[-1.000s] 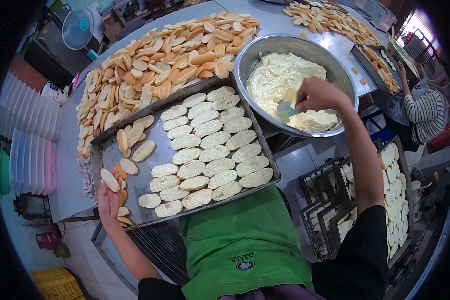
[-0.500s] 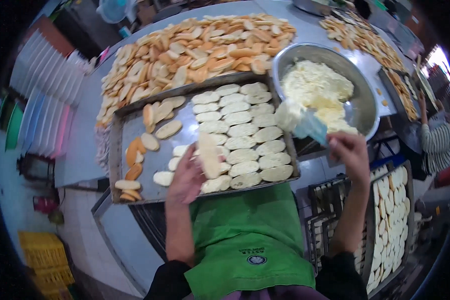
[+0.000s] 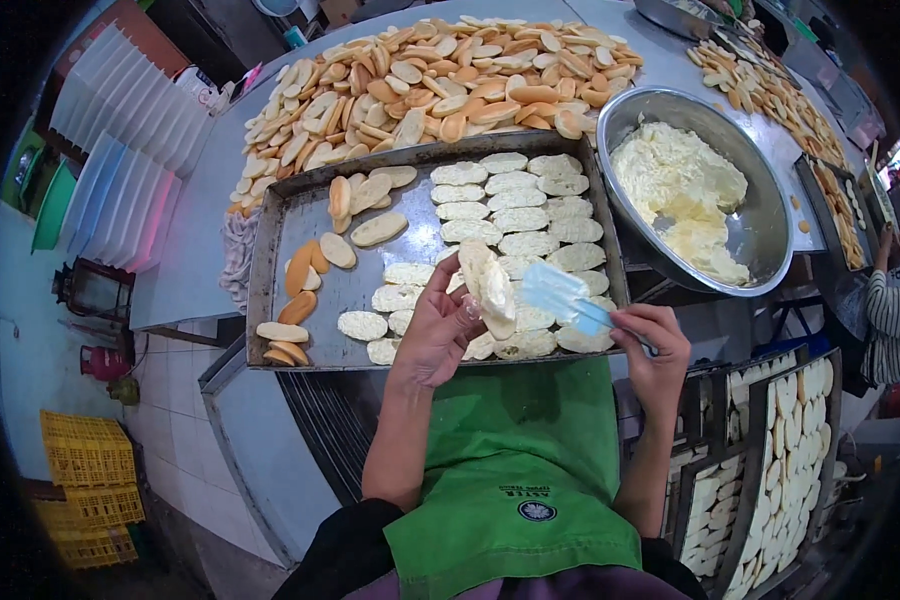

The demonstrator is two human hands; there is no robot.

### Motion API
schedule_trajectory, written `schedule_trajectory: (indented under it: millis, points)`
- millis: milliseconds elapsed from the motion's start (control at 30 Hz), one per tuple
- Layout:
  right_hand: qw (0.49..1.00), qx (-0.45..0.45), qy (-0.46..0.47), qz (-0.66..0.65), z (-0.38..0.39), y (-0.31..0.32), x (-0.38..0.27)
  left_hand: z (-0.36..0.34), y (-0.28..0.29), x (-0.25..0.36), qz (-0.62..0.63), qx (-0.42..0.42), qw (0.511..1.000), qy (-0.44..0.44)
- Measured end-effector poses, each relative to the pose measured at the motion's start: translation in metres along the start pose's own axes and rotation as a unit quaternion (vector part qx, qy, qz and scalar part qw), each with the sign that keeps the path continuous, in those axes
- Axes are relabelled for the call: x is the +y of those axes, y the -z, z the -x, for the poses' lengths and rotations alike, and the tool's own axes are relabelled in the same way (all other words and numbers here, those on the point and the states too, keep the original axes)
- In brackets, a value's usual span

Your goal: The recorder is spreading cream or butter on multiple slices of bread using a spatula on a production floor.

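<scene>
My left hand [image 3: 438,333] grips an oval slice of bread [image 3: 487,287], tilted up over the tray's front, with a thick dab of pale cream on its face. My right hand [image 3: 652,350] is closed round the handle of a light-blue spatula [image 3: 558,296], whose blade is beside the slice. Beneath both hands lies a metal baking tray [image 3: 263,262]. Rows of cream-coated slices [image 3: 527,245] fill its right part, and plain slices [image 3: 379,229] lie loose on its left. A steel bowl [image 3: 778,225] of pale cream [image 3: 677,185] stands right of the tray.
A large heap of bread slices [image 3: 390,90] covers the table behind the tray. More trays of slices [image 3: 785,440] stand at the lower right. White plastic trays [image 3: 120,205] are stacked at left, above yellow crates [image 3: 88,455]. A person in a striped sleeve [image 3: 885,305] is at the far right.
The spatula, loaded with cream over the bowl's edge before, has come left to the bread slice. Cream now sits on that slice. My left hand has moved right and turned the slice.
</scene>
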State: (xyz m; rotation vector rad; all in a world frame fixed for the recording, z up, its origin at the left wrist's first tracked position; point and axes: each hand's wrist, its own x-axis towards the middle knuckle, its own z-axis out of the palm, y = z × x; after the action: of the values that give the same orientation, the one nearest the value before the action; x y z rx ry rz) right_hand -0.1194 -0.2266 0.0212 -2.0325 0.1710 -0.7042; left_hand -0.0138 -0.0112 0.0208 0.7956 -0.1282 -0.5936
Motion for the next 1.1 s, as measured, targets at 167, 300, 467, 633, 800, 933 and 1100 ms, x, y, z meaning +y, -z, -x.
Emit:
schedule_trajectory:
  millis: [167,300,467,633,800,933,1100]
  points:
    - [0.991,-0.029,-0.054,-0.122,0.01,-0.008,-0.004,-0.003,0.003,-0.002,0.001,-0.034,0.999,-0.043]
    - [0.997,-0.063,0.012,0.035,0.013,0.0,0.009,-0.002,0.002,0.002,0.012,0.032,0.999,-0.04]
    - [0.997,0.049,0.037,-0.051,0.015,-0.02,0.008,0.003,-0.009,-0.009,-0.052,-0.008,0.997,0.051]
    - [0.993,0.103,0.059,-0.002,0.011,-0.028,0.005,0.008,-0.001,-0.01,-0.095,-0.082,0.988,0.084]
    - [0.988,0.133,0.064,0.035,0.005,-0.031,-0.003,0.011,0.013,-0.014,-0.095,-0.123,0.979,0.13]
    - [0.992,0.123,0.007,-0.032,0.01,-0.041,0.006,0.014,0.004,-0.017,-0.021,-0.214,0.964,0.156]
    - [0.915,0.132,-0.174,-0.339,0.023,-0.039,0.025,-0.001,0.024,0.013,-0.107,-0.074,0.991,0.003]
